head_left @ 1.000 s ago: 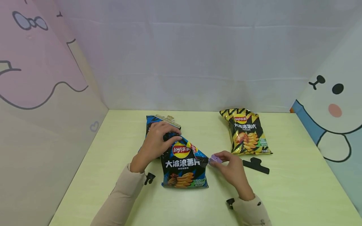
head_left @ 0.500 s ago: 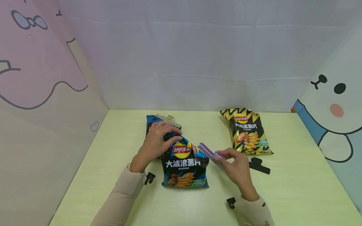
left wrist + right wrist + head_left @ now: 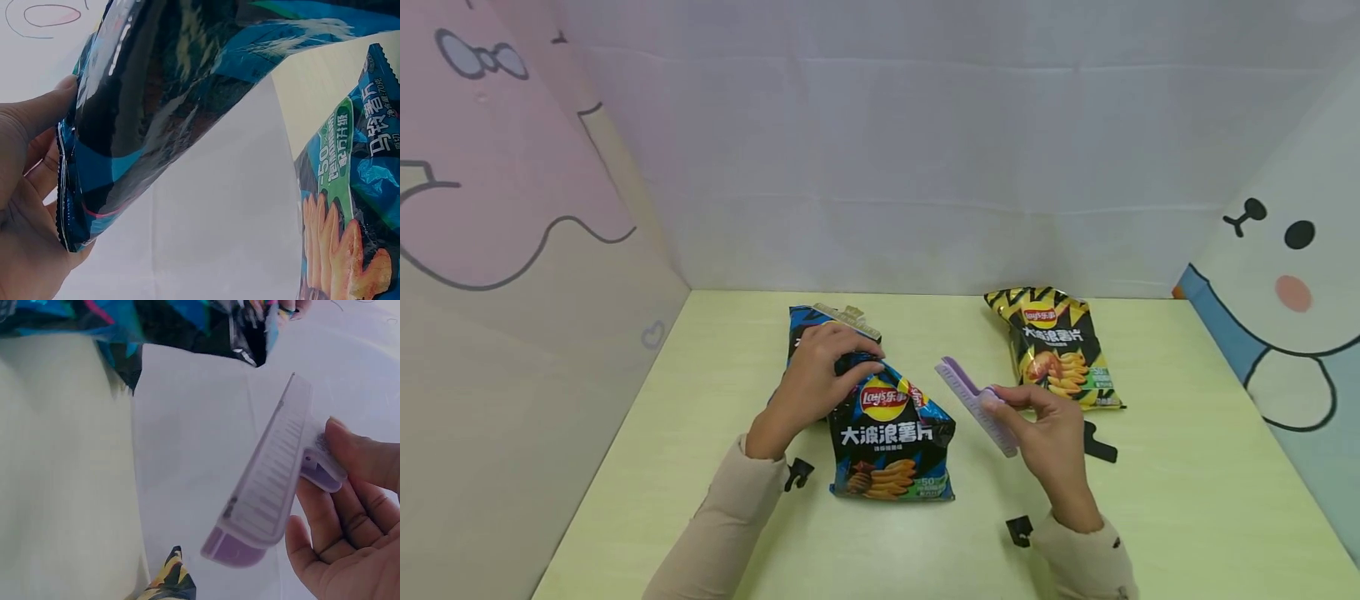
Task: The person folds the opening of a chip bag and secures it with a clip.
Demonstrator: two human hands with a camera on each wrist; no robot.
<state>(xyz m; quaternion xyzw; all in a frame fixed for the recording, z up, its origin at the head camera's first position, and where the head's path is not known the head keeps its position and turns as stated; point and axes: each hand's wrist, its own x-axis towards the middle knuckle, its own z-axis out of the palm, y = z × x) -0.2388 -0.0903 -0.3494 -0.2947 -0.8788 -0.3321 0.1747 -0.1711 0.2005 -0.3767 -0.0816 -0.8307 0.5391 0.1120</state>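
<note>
A black-and-blue chip bag (image 3: 891, 454) stands at the middle of the table, its top corner folded down diagonally. My left hand (image 3: 816, 371) pinches the upper left of this bag, with the thumb over the edge and fingers behind, as the left wrist view shows on the bag (image 3: 162, 94). To the bag's right, my right hand (image 3: 1048, 442) holds a long purple bag clip (image 3: 973, 404) by its handles. In the right wrist view the clip (image 3: 269, 475) is apart from the bag's pointed corner, its ridged side facing the camera.
Behind the left hand lies another blue chip bag (image 3: 801, 320) with a beige clip (image 3: 850, 318) across its top. A yellow-and-black chip bag (image 3: 1052, 350) lies at the back right. A black clip (image 3: 1101, 444) sits partly hidden behind the right hand on the pale table (image 3: 1210, 500).
My right hand has drawn the purple clip away from the bag's right corner, to the right, and turned it so its length shows. The left hand and bag stay put.
</note>
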